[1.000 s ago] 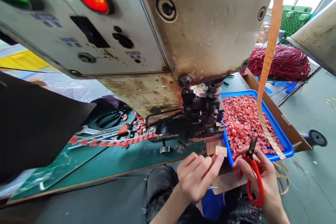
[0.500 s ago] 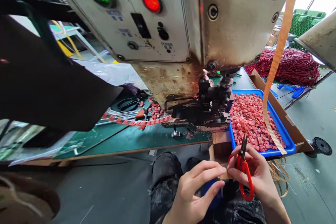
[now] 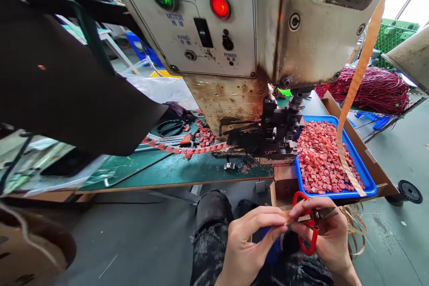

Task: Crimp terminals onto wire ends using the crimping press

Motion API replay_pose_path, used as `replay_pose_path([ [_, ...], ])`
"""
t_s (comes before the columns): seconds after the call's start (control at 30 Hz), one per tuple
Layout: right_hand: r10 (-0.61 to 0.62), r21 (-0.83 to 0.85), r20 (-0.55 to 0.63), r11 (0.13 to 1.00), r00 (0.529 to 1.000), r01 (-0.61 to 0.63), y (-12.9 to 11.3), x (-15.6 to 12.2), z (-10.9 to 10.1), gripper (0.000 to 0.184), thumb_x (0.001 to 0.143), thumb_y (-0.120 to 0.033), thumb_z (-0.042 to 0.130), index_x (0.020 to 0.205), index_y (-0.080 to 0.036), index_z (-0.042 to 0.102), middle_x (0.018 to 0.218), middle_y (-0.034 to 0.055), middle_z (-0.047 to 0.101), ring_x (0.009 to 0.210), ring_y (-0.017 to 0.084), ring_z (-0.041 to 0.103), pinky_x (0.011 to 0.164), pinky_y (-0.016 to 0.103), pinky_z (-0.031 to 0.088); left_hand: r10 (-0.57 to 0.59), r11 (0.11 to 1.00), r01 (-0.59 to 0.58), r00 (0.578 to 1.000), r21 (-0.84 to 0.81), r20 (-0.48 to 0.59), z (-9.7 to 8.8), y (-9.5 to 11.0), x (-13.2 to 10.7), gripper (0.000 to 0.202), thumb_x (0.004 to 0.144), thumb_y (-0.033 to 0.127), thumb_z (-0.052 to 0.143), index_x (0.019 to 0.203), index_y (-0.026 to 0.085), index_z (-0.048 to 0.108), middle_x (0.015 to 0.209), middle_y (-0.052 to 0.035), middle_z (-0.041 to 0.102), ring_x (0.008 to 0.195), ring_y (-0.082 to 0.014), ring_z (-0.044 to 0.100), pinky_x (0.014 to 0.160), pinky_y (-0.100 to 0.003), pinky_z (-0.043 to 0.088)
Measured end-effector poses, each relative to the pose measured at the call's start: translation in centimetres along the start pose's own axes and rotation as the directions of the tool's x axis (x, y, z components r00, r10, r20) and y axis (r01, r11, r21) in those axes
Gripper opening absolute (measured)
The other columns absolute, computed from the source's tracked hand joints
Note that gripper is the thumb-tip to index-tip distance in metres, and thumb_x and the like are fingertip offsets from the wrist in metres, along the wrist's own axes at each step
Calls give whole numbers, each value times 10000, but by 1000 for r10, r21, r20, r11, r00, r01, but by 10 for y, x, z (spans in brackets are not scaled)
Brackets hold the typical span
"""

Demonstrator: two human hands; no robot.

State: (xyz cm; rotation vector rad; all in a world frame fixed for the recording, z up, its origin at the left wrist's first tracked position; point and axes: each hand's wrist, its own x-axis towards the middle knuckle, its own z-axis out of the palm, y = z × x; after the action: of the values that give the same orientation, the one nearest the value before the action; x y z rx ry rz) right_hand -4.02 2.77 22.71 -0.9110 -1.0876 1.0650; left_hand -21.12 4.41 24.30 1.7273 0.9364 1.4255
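Observation:
Over my lap, my right hand (image 3: 323, 228) grips a pair of red-handled scissors (image 3: 314, 236). Its dark blades now lie across the palm, pointing right and partly hidden by the fingers. My left hand (image 3: 253, 241) is closed in a pinch, its fingertips meeting those of the right hand. Whatever lies between the fingertips is too small to make out. Just beyond the hands, a blue tray (image 3: 371, 190) holds many small pink-red pieces (image 3: 323, 156). A tan paper strip (image 3: 351, 87) hangs down from above, its lower end over the tray.
A press machine (image 3: 214, 53) with lit green and red lamps fills the upper view. Its dark tooling (image 3: 279, 125) sits left of the tray. A strip of red pieces (image 3: 181, 148) runs along the green table (image 3: 140, 174). Red wire bundles (image 3: 375, 89) lie at right.
The scissors have turned from upright to lying across my right palm. My left finger and thumb, apart before, have closed together against the right fingertips. The camera view has shifted slightly left.

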Motion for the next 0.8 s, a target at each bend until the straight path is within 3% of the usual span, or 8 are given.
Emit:
replay_pose_path([
  [0.1,-130,-7,39,991,991,130,-2,5,3,293,766,-164,893,1009,-258,759,865,38,814,780,216,789,703,318,672,-45,999,45,998,0,-32,1,1,-1,88,870,170,752,858,252,780,788,6,817,706,-141,777,682,-183,623],
  [0.2,-154,-5,50,988,987,155,-2,7,7,277,778,-172,886,1010,-259,761,842,32,810,732,207,779,690,323,669,-102,995,101,994,-8,-41,1,3,-1,75,881,218,745,820,242,780,753,-5,810,687,-154,772,653,-197,621],
  [0.4,-122,-40,-34,992,992,121,7,3,7,224,811,-181,863,987,-255,746,813,10,784,754,192,759,723,317,645,-144,988,144,990,-52,-7,2,3,2,83,873,205,745,825,245,799,792,-16,829,714,-166,785,677,-202,631],
  [0.57,-91,-50,-109,995,990,86,8,1,11,243,794,-194,875,982,-249,731,811,7,785,742,184,761,710,295,642,-181,983,179,980,-34,-80,7,6,4,92,837,165,751,797,235,794,739,1,816,658,-147,776,647,-158,619],
  [0.8,51,-53,-220,997,974,-64,8,-4,18,282,772,-267,894,957,-224,685,823,26,782,792,210,767,854,385,634,-279,960,271,949,-75,-143,10,8,7,45,797,225,782,755,211,787,700,-17,811,616,-178,779,614,-185,634],
])
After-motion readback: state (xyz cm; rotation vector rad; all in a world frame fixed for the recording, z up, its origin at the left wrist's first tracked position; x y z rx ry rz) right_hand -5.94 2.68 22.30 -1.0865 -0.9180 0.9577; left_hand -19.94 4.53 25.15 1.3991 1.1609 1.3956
